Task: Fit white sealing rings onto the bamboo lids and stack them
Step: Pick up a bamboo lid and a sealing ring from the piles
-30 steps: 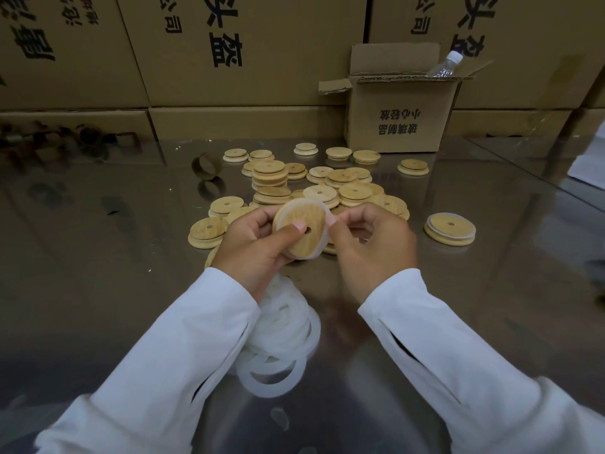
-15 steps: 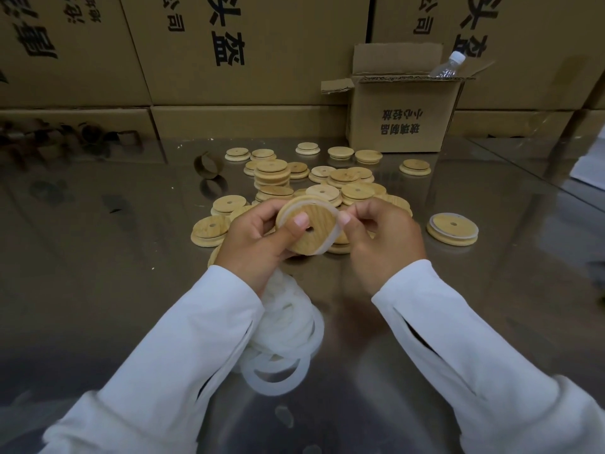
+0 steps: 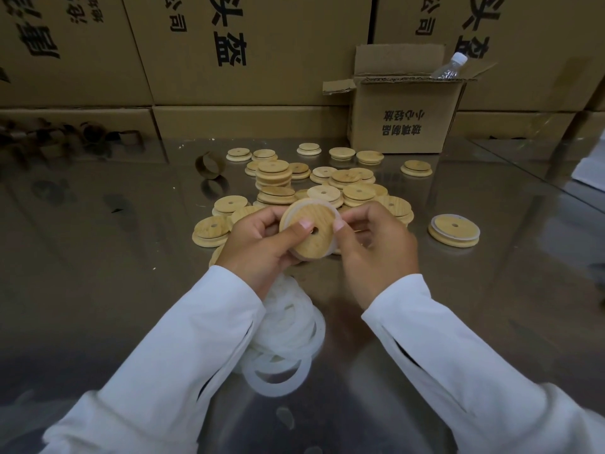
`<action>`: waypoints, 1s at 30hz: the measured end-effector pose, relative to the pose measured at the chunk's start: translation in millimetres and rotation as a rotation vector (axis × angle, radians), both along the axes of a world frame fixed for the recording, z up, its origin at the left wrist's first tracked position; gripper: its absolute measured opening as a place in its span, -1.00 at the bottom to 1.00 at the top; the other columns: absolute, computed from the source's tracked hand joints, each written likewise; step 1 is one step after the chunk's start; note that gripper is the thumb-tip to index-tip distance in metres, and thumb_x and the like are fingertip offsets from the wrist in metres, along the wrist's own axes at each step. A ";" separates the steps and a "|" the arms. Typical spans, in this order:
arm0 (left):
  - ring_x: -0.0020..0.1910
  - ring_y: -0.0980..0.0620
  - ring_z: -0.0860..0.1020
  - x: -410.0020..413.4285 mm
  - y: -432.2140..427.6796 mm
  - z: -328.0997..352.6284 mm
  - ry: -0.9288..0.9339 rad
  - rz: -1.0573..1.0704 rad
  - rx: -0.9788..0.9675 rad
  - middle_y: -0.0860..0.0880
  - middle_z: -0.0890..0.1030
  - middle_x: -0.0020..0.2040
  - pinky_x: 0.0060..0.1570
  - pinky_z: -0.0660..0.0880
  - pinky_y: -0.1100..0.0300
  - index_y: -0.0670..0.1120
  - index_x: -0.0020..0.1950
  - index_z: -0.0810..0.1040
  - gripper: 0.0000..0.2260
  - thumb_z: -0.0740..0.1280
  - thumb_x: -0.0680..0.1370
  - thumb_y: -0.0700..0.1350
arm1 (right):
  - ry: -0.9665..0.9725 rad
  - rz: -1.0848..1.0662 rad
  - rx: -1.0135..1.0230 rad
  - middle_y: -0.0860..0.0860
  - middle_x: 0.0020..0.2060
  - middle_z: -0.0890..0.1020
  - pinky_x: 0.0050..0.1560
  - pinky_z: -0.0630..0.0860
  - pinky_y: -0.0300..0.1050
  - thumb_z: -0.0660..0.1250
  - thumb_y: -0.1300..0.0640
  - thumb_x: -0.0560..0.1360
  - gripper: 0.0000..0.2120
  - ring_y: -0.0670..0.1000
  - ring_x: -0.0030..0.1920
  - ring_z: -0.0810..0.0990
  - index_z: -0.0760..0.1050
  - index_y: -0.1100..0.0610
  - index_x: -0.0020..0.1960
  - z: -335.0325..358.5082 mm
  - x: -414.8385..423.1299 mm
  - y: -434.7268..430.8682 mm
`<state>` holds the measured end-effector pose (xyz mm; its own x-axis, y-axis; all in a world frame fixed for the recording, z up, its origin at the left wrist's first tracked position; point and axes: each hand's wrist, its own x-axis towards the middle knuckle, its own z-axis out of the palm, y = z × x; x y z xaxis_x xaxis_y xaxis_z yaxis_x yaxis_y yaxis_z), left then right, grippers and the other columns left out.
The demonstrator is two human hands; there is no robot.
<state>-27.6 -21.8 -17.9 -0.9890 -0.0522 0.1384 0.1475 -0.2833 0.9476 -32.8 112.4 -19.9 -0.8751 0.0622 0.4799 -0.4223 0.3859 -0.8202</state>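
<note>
Head view: we note left hand point(image 3: 258, 244) gripping lid point(image 3: 309, 232), right hand point(image 3: 376, 247) pinching ring point(image 3: 334, 221) on; seating needs finishing, then stacking.

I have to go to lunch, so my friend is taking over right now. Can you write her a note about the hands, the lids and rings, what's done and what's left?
Left hand grips the held lid, thumb across its face.
Right hand pinches the white ring at that lid's right edge; I cannot tell if it is fully seated.
Spare rings lie piled on the table under the left wrist. Bare lids are heaped beyond the hands.
Done: one ringed lid lies alone to the right.
Left: finish this ring, probably stack it on the ringed lid, then do the many bare lids.
</note>
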 end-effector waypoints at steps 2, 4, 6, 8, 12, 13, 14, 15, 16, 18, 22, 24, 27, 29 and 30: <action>-0.20 0.03 0.64 -0.3 -0.5 -1.1 -0.005 -0.007 -0.054 -0.09 0.67 -0.20 -0.22 0.60 0.20 -0.18 -0.05 0.58 -0.89 0.33 0.45 -0.26 | -0.001 -0.011 0.011 -0.24 -0.34 0.52 -0.32 0.38 -0.50 0.32 0.11 0.48 -0.87 -0.28 -0.28 0.51 0.45 -0.03 -0.23 0.3 -0.4 1.0; -0.16 0.02 0.64 -0.7 -1.9 -2.3 0.004 -0.002 -0.107 -0.07 0.67 -0.18 -0.15 0.61 0.16 -0.14 -0.05 0.60 -0.89 0.32 0.46 -0.23 | -0.027 -0.016 0.011 -0.22 -0.33 0.53 -0.29 0.38 -0.49 0.34 0.11 0.47 -0.87 -0.24 -0.28 0.51 0.46 -0.01 -0.24 1.4 -1.1 1.2; -0.12 0.00 0.64 -1.1 -3.2 -2.4 0.016 0.001 -0.144 -0.09 0.67 -0.14 -0.12 0.61 0.16 -0.13 -0.04 0.60 -0.88 0.32 0.46 -0.22 | -0.073 -0.001 -0.044 -0.16 -0.30 0.57 -0.20 0.43 -0.38 0.35 0.15 0.46 -0.85 -0.17 -0.23 0.55 0.47 0.01 -0.26 3.4 -3.6 2.1; -0.08 -0.01 0.64 -1.1 -3.3 -2.4 0.029 -0.002 -0.154 -0.12 0.66 -0.09 -0.11 0.60 0.18 -0.12 -0.01 0.59 -0.86 0.32 0.46 -0.21 | -0.128 0.010 -0.088 -0.13 -0.29 0.59 -0.15 0.45 -0.29 0.36 0.17 0.46 -0.82 -0.11 -0.18 0.57 0.48 0.00 -0.29 6.0 -6.0 3.9; 0.00 -0.04 0.63 -0.6 -1.6 -2.2 0.063 0.014 -0.158 -0.15 0.65 0.00 -0.07 0.58 0.19 -0.11 0.02 0.59 -0.82 0.34 0.43 -0.17 | -0.208 0.029 -0.138 -0.15 -0.34 0.59 -0.22 0.39 -0.33 0.38 0.17 0.44 -0.79 -0.15 -0.22 0.56 0.51 -0.04 -0.34 8.6 -8.1 9.2; 0.01 -0.04 0.62 -0.5 -1.5 -1.9 0.067 0.015 -0.148 -0.16 0.64 0.01 -0.06 0.59 0.17 -0.11 0.03 0.59 -0.80 0.34 0.42 -0.16 | -0.219 0.035 -0.145 -0.15 -0.35 0.59 -0.24 0.37 -0.34 0.39 0.16 0.44 -0.79 -0.15 -0.24 0.55 0.51 -0.04 -0.35 9.7 -8.3 10.6; 0.01 -0.05 0.62 -0.6 -1.5 -1.3 0.069 0.014 -0.137 -0.16 0.64 0.02 -0.06 0.59 0.17 -0.12 0.04 0.59 -0.79 0.34 0.42 -0.16 | -0.223 0.039 -0.145 -0.14 -0.35 0.59 -0.24 0.37 -0.33 0.39 0.16 0.43 -0.79 -0.15 -0.25 0.55 0.52 -0.04 -0.35 10.8 -8.7 11.6; 0.01 -0.05 0.63 -0.5 -1.7 -0.8 0.070 0.011 -0.127 -0.16 0.64 0.01 -0.08 0.59 0.18 -0.12 0.04 0.59 -0.78 0.34 0.41 -0.15 | -0.223 0.044 -0.141 -0.12 -0.35 0.59 -0.25 0.37 -0.32 0.39 0.16 0.43 -0.79 -0.13 -0.25 0.55 0.52 -0.03 -0.35 12.0 -8.5 12.2; 0.00 -0.04 0.63 -0.3 -1.8 -0.1 0.069 0.008 -0.116 -0.15 0.65 0.00 -0.10 0.58 0.19 -0.12 0.04 0.58 -0.77 0.34 0.40 -0.15 | -0.223 0.049 -0.137 -0.10 -0.35 0.60 -0.26 0.38 -0.31 0.39 0.16 0.43 -0.80 -0.10 -0.25 0.56 0.53 -0.03 -0.34 13.1 -8.0 12.2; -0.02 -0.02 0.63 -0.2 -1.9 0.8 0.066 -0.003 -0.087 -0.14 0.65 -0.03 -0.15 0.58 0.22 -0.13 0.05 0.58 -0.77 0.32 0.41 -0.15 | -0.214 0.056 -0.124 -0.05 -0.33 0.62 -0.28 0.39 -0.30 0.39 0.15 0.44 -0.82 -0.06 -0.23 0.58 0.54 -0.02 -0.32 15.0 -6.0 11.6; -0.07 0.04 0.64 0.4 -2.9 2.2 0.043 -0.044 0.000 -0.06 0.67 -0.09 -0.19 0.57 0.24 -0.13 0.04 0.57 -0.79 0.29 0.43 -0.17 | -0.140 0.071 -0.101 -0.07 -0.33 0.61 -0.21 0.47 -0.30 0.38 0.18 0.44 -0.84 -0.06 -0.22 0.60 0.53 0.01 -0.30 18.8 -0.8 8.4; -0.08 0.04 0.64 0.5 -2.7 2.4 0.049 -0.047 0.009 -0.07 0.66 -0.09 -0.18 0.58 0.22 -0.13 0.06 0.56 -0.79 0.29 0.44 -0.16 | -0.113 0.077 -0.117 -0.06 -0.33 0.62 -0.16 0.52 -0.24 0.39 0.19 0.43 -0.85 -0.05 -0.22 0.61 0.54 0.02 -0.28 19.6 0.8 6.7; -0.06 0.01 0.64 0.7 -1.1 2.0 0.049 -0.024 0.014 -0.11 0.65 -0.05 -0.17 0.58 0.21 -0.15 0.09 0.55 -0.80 0.27 0.49 -0.19 | -0.090 0.057 -0.128 -0.07 -0.33 0.62 -0.12 0.55 -0.16 0.41 0.15 0.41 -0.91 -0.06 -0.23 0.61 0.54 -0.01 -0.22 16.3 3.1 2.7; -0.10 0.01 0.65 0.4 -0.9 2.1 0.048 -0.004 0.034 -0.10 0.65 -0.07 -0.20 0.58 0.21 -0.15 0.06 0.55 -0.83 0.26 0.51 -0.20 | -0.102 0.044 -0.125 -0.08 -0.33 0.62 -0.15 0.54 -0.17 0.44 0.09 0.38 -0.88 -0.08 -0.25 0.61 0.50 -0.05 -0.17 13.3 4.6 0.1; -0.12 0.02 0.65 0.1 -0.9 2.6 0.047 0.003 0.043 -0.09 0.66 -0.09 -0.22 0.58 0.21 -0.15 0.04 0.55 -0.85 0.25 0.51 -0.20 | -0.113 0.039 -0.130 -0.07 -0.33 0.63 -0.16 0.54 -0.17 0.45 0.06 0.37 -0.85 -0.08 -0.26 0.61 0.48 -0.06 -0.16 12.1 5.1 -0.7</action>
